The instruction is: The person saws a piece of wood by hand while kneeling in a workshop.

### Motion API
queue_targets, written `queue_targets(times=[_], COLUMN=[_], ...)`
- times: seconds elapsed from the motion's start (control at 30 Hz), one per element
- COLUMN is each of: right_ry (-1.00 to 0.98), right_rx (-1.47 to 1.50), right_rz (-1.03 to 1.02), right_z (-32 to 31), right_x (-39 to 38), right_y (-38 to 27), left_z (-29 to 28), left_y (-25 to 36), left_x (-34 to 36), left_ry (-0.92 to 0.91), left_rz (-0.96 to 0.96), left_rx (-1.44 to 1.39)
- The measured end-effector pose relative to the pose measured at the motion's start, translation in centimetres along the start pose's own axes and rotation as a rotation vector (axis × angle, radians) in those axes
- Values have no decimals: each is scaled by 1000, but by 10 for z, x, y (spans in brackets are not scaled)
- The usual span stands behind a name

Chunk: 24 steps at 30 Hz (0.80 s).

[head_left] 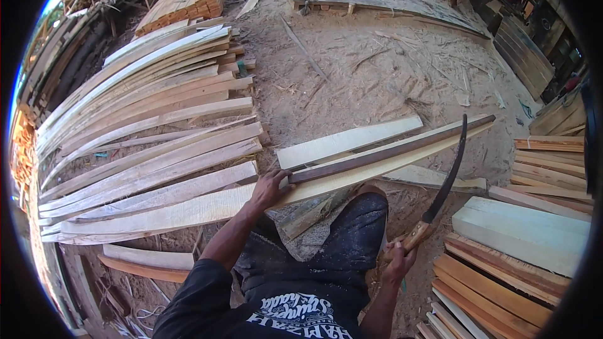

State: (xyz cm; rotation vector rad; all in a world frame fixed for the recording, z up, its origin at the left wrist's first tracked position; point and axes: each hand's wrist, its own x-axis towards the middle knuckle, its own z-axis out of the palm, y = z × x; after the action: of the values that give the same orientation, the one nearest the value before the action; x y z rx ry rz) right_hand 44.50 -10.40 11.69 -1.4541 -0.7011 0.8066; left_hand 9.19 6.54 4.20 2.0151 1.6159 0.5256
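Note:
My right hand (399, 260) is wrapped round the wooden handle of a machete (449, 179). Its long, dark, curved blade points up and away, beside the far end of the wood. With my left hand (270, 189) I grip the near end of a narrow wooden strip (389, 151), dark brown along its face. This strip lies along a long pale plank (188, 211), which runs across in front of my knees. Just beyond them, a shorter pale board (352, 142) lies at a slight angle. The undersides of my left fingers are hidden.
Long boards (157, 97) lie side by side on the left. A neat stack of planks (188, 1) stands at the far left. On the right are a thick pale beam (521, 232) and several reddish boards (496, 295). Sandy ground (352, 69) carries scraps; a low wooden platform (383, 6) lies beyond.

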Motion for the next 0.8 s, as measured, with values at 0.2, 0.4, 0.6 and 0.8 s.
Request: queue_targets(times=[0.2, 0.4, 0.6, 0.8], right_ry=[-332, -696, -686, -681], right_rx=[-88, -307, -489, -590], right_rz=[-71, 2, -266, -130], right_z=[57, 87, 121, 125], right_x=[-36, -71, -82, -80], right_y=[-28, -29, -4, -1], left_z=[-1, -7, 12, 6], left_y=[5, -21, -21, 3], left_x=[-5, 8, 11, 26], left_ry=[-21, 138, 100, -5], left_rz=[143, -209, -212, -334], left_rx=[12, -250, 202, 159])
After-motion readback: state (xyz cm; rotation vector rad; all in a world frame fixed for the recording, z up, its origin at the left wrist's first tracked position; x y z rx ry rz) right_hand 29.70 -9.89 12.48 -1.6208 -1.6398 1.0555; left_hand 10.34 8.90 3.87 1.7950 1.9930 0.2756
